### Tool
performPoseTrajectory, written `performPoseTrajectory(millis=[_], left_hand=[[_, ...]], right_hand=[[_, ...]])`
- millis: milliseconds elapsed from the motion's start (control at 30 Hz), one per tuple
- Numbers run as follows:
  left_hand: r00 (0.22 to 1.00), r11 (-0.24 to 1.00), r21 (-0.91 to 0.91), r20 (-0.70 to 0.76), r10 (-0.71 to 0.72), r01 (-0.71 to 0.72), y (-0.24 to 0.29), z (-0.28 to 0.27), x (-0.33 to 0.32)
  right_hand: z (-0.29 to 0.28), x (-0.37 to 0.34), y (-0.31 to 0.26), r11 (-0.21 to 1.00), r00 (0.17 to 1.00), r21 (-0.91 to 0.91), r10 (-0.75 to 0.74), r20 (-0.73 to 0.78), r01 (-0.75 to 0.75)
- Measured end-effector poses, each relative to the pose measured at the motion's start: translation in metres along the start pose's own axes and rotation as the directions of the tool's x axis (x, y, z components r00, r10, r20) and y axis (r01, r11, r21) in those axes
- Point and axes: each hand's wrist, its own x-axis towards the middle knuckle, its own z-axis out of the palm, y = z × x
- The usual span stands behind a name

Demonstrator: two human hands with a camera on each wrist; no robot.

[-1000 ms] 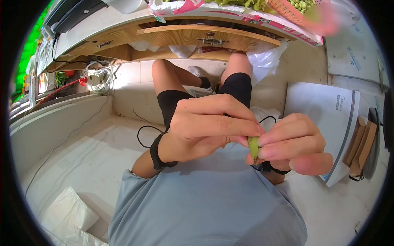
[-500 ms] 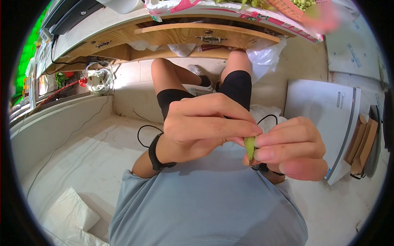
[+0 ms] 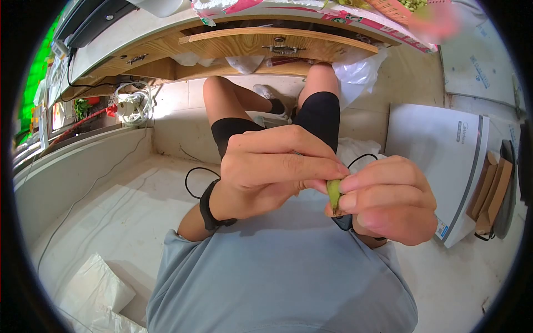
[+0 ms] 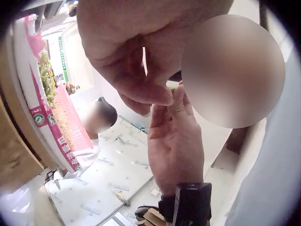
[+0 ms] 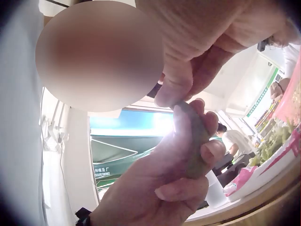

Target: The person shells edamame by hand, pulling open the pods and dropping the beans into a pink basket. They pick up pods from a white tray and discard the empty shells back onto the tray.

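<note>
A green bean pod (image 3: 334, 193) is held between both hands in front of the grey shirt. My left hand (image 3: 272, 169), on the left in the head view, pinches its upper end with thumb and fingertips. My right hand (image 3: 391, 197) grips the pod's side with curled fingers, close against the left fingertips. In the right wrist view the pod (image 5: 194, 136) lies along the fingers of the left hand (image 5: 160, 176). Only a green sliver shows between the hands in the left wrist view, above the right hand (image 4: 176, 146). The pod's inside is hidden.
Ahead, a white-and-pink foam box (image 3: 355, 18) with green pods stands on the desk beside a pink basket (image 3: 388, 11) of shelled beans. Below is a partly pulled-out drawer (image 3: 233, 45). A small white fridge (image 3: 427, 155) and folded cardboard (image 3: 494, 194) are at right.
Both hands have shifted slightly left with the pod. The right fingers have curled in more around it, and the pod now looks more bent.
</note>
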Motion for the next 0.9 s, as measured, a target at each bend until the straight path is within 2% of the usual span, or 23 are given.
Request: performPoseTrajectory(millis=[100,200,267,400,500,567,700,800,900], left_hand=[[0.999,0.998,-0.052,0.028,-0.033,0.034,-0.003,-0.002,0.000],[0.998,0.987,-0.158,-0.045,-0.035,0.027,-0.008,0.007,-0.003],[0.998,0.982,-0.187,-0.052,-0.046,0.036,-0.010,0.008,-0.004],[0.993,0.961,-0.255,-0.009,-0.114,0.108,-0.009,0.008,-0.004],[0.985,0.920,-0.361,-0.014,-0.171,0.155,-0.013,0.014,-0.008],[0.978,0.884,-0.435,-0.027,-0.205,0.173,-0.013,0.018,-0.011],[0.972,0.862,-0.476,-0.053,-0.229,0.177,-0.014,0.022,-0.012],[0.960,0.804,-0.556,-0.037,-0.278,0.211,-0.016,0.026,-0.016],[0.947,0.737,-0.651,-0.087,-0.310,0.182,-0.013,0.024,-0.015]], right_hand=[[0.003,0.001,0.000,0.999,1.000,-0.049,0.012,-0.025,-0.013],[0.016,-0.002,0.001,0.992,0.993,-0.124,0.025,-0.114,-0.039],[0.017,-0.002,0.001,0.990,0.992,-0.110,0.077,-0.101,-0.088],[0.003,-0.001,-0.005,0.973,0.971,-0.026,0.230,0.068,-0.229],[-0.007,0.005,-0.005,0.939,0.919,0.004,0.336,0.205,-0.344],[-0.010,0.006,-0.005,0.913,0.889,0.035,0.387,0.244,-0.407],[-0.002,-0.005,-0.003,0.882,0.892,0.139,0.434,0.130,-0.449],[0.005,-0.017,0.004,0.875,0.911,0.268,0.411,0.028,-0.403],[0.002,-0.017,0.006,0.892,0.928,0.273,0.373,0.005,-0.360]])
